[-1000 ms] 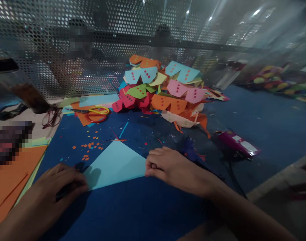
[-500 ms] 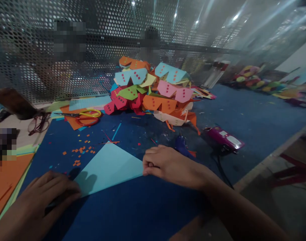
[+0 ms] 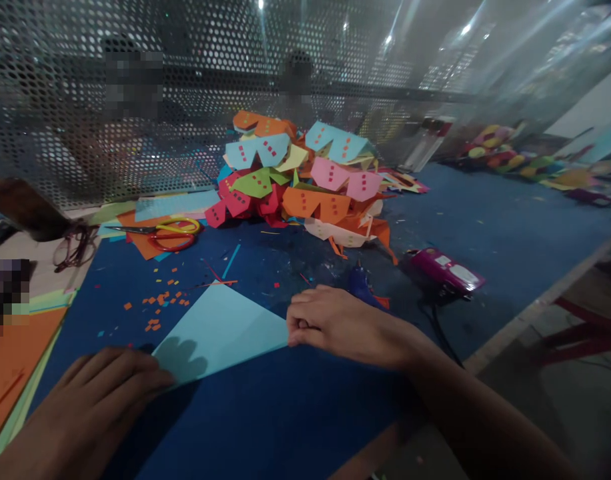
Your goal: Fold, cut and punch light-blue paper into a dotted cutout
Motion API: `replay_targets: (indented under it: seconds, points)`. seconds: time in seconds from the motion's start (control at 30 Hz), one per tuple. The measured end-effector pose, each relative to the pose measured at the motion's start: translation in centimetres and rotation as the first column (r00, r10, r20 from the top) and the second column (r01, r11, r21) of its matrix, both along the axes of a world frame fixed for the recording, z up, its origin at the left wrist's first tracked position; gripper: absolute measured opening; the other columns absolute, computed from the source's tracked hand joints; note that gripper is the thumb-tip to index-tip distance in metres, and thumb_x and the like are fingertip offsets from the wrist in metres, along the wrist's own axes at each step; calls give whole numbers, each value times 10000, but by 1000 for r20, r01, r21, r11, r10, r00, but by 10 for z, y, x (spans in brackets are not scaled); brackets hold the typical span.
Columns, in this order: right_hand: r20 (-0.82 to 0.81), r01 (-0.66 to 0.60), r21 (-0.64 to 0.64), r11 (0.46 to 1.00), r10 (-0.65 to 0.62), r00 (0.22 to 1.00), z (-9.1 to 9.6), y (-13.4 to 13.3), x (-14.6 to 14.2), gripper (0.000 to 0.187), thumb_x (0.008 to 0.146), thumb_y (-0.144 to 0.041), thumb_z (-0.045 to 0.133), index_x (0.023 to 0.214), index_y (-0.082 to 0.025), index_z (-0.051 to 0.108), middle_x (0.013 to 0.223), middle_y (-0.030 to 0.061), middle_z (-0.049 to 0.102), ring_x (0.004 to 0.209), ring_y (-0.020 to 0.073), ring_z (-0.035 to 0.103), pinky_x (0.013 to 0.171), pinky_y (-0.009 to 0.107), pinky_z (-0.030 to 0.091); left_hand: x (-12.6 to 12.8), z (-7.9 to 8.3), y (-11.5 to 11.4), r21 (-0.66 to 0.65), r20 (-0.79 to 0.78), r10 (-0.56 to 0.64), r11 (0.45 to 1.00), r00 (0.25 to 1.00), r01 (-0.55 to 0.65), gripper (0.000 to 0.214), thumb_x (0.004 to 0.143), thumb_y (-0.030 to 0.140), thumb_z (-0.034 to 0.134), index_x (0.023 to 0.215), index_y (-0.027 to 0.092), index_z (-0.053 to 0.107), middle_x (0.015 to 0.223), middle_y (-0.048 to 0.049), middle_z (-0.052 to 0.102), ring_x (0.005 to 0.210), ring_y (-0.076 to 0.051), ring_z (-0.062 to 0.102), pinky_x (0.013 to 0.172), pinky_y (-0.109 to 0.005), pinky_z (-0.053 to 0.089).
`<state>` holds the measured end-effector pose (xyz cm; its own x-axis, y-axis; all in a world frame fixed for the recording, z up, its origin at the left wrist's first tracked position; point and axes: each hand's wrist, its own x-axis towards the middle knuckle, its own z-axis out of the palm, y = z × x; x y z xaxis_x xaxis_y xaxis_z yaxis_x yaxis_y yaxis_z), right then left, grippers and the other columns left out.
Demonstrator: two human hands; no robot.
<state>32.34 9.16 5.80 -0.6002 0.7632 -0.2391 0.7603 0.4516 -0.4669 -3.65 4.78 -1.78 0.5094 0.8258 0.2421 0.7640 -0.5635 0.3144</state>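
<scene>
A light blue sheet of paper [image 3: 220,337], folded into a triangle, lies on the blue tabletop with its point toward the back. My left hand [image 3: 108,393] rests over its left corner, fingers stretched out and lying flat, the thumb mostly hidden beneath. At the opposite corner, my right hand [image 3: 340,323] has its fingers curled and closed on the paper's tip. Thin strips of paper [image 3: 230,262] lie by the top point. Small orange paper squares [image 3: 158,300] are scattered beyond my left hand.
Scissors [image 3: 175,230] with red and yellow handles lie on paper scraps. A heap of colourful paper masks [image 3: 305,180] stands before a perforated metal panel [image 3: 195,87]. A blue tool [image 3: 360,283] and a purple device [image 3: 448,272] with a cord are on the right; orange sheets [image 3: 23,373] on the left.
My left hand has slid slightly right along the paper's left corner, and its fingers now lie flatter. My right hand stays at the right corner; the paper keeps its folded shape.
</scene>
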Motion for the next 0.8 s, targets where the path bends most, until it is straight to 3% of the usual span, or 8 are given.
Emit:
replay_targets:
  seconds: [0.13, 0.33, 0.6, 0.8]
  points:
    - [1, -1, -2, 1000, 1, 1000, 0, 0, 1, 156, 968, -252, 618, 828, -196, 657, 943, 5, 698, 890, 171, 609, 860, 335, 375, 3, 4, -6, -3, -41, -42, 999, 998, 42, 397, 903, 209, 474, 1148, 406, 718, 1041, -1, 760, 965, -274, 651, 896, -422, 441]
    - [-11, -1, -3, 1000, 1, 1000, -3, 1, 2, 153, 968, -268, 620, 841, -196, 665, 947, 0, 700, 897, 168, 610, 853, 330, 371, -3, -3, -7, 34, -108, -141, 989, 984, 146, 502, 878, 160, 494, 1239, 462, 666, 1023, 8, 751, 915, -257, 658, 846, -395, 462]
    - [-32, -8, 5, 1000, 8, 999, -5, 1, 5, 152, 974, -281, 610, 853, -211, 670, 949, 0, 699, 924, 177, 614, 851, 325, 373, 2, 0, -16, 12, -77, -106, 994, 991, 107, 494, 914, 174, 425, 1287, 406, 650, 1081, -55, 716, 972, -286, 640, 866, -433, 491]
    - [-7, -6, 0, 1000, 6, 1000, -2, 2, 2, 151, 962, -271, 625, 835, -200, 661, 946, 8, 704, 916, 178, 619, 867, 331, 385, -4, -1, -17, 5, -81, -109, 994, 991, 110, 495, 915, 182, 444, 1303, 414, 647, 1108, -39, 728, 1034, -277, 655, 880, -409, 548]
